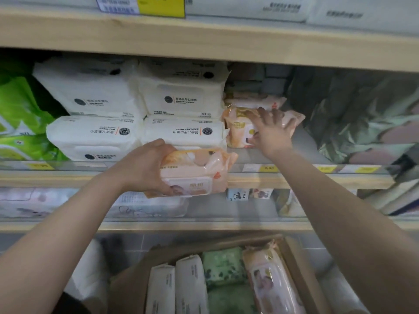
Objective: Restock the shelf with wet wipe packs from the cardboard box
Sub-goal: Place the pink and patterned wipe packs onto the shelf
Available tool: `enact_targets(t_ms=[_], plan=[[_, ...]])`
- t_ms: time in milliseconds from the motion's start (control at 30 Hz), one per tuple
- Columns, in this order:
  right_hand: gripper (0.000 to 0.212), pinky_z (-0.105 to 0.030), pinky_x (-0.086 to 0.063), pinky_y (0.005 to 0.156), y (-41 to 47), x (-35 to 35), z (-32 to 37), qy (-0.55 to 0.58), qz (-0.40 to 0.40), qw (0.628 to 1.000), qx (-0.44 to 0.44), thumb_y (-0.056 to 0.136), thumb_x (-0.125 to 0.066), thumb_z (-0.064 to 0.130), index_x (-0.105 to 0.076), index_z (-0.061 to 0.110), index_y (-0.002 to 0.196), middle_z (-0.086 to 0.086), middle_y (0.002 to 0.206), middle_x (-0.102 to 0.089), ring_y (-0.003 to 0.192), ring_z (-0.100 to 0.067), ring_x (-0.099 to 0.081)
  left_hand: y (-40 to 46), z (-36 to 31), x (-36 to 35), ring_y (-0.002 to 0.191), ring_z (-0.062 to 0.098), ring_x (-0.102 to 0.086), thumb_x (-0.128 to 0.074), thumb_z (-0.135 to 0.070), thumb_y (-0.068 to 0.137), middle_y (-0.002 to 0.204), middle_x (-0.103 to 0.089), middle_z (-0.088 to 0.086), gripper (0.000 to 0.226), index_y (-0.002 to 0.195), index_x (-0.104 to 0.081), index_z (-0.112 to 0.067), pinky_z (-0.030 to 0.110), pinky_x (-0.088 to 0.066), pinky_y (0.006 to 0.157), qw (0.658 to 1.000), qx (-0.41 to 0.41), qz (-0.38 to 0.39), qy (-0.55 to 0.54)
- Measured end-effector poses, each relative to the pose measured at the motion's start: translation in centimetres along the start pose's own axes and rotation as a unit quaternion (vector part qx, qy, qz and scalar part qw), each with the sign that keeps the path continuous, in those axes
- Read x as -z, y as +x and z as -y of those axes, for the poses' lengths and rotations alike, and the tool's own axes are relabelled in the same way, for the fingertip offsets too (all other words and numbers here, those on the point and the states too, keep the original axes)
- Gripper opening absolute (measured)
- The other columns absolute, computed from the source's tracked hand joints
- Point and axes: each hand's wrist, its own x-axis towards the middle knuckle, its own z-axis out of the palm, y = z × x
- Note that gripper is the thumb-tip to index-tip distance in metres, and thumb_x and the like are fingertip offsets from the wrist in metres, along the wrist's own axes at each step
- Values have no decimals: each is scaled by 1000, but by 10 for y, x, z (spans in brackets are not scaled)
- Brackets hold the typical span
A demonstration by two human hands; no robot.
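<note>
shelf (pixel 301 152): the middle board, running across the centre of the frame; white packs (pixel 138 114) fill its left and centre in two tiers, and a gap with bare board lies to the right of centre.
box (pixel 301 264): cardboard, bottom centre of the frame, below the shelves; white, green and peach packs stand on edge inside.
shelved peach packs (pixel 238 130): right of centre, just beside the white packs; one lies on the board, another lies flat on top behind it.
held pack (pixel 197 173): peach, centre of the frame, in front of the shelf lip and not yet on the board; its long axis runs left to right, lid face turned toward the camera.
left hand (pixel 145 168): grips the held pack's left end, fingers curled over the top, thumb under.
right hand (pixel 272 130): up and right of the held pack, fingers spread flat and pressing on the shelved peach packs.
key relation: the free spot lies up and to the right of the held pack, at the right hand; the left hand carries, the right is nearer the slot.
likely next: probably lift the pack over the lip and lay it by the peach stack.
</note>
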Motion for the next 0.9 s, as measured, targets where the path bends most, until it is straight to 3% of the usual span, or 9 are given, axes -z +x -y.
enact_targets(t_ms=[233,367,433,500,567,667,767,900], plan=[[74,-73,-5,104,4,-6,16,-8,-3,999,39,88,-58,33,-15,35,149,-2,159,-11,145,-36,-4,2,3,-1,89,12,-51,-64,-74,33,98,-47,-8,97,117,-53,-27,32,-47,81,1000,-3,2,-3],[77,-71,-2,106,2,3,11,15,27,998,47,87,-54,47,-10,37,149,1,160,-5,146,-34,2,2,2,-1,88,12,-50,-63,-71,33,97,-46,-8,97,118,-52,-26,31,-47,80,1000,-1,3,-3],[74,-67,-2,109,-3,17,12,89,-1,994,69,86,-51,56,-19,33,149,-1,160,-10,146,-31,0,2,-1,-1,88,12,-50,-62,-72,32,97,-46,-8,99,118,-53,-25,32,-47,80,1000,-2,3,-4],[76,-59,-16,114,-18,38,20,234,-22,963,130,81,-51,63,-35,25,145,-6,155,-25,145,-26,-14,3,-7,-2,86,13,-50,-62,-72,31,96,-46,-7,99,117,-54,-24,32,-47,77,1000,1,4,-7],[77,-45,-29,113,-43,59,31,314,17,926,210,76,-67,56,-46,17,139,-7,147,-41,139,-20,-32,4,-15,-3,86,13,-49,-60,-72,29,95,-45,-8,101,117,-54,-24,30,-45,74,1000,0,5,-8],[82,-35,-42,99,-78,77,45,185,86,940,274,63,-72,64,-52,23,131,4,130,-55,120,-15,-48,7,-32,-11,87,12,-46,-59,-72,28,95,-44,-8,108,125,-50,-27,27,-41,74,1000,-6,15,-13],[85,-32,-45,84,-100,74,50,24,101,956,276,58,-68,71,-49,29,129,7,119,-58,108,-17,-51,6,-52,-23,90,17,-54,-61,-73,28,96,-49,-5,100,116,-54,-26,33,-48,78,999,-21,43,-7],[94,-30,-44,72,-128,61,42,61,193,951,232,59,-74,64,-34,35,139,7,110,-62,103,-20,-58,3,-76,-44,99,20,-53,-74,-63,44,108,-53,-1,93,124,-49,-24,33,-46,82,993,-81,73,48]])
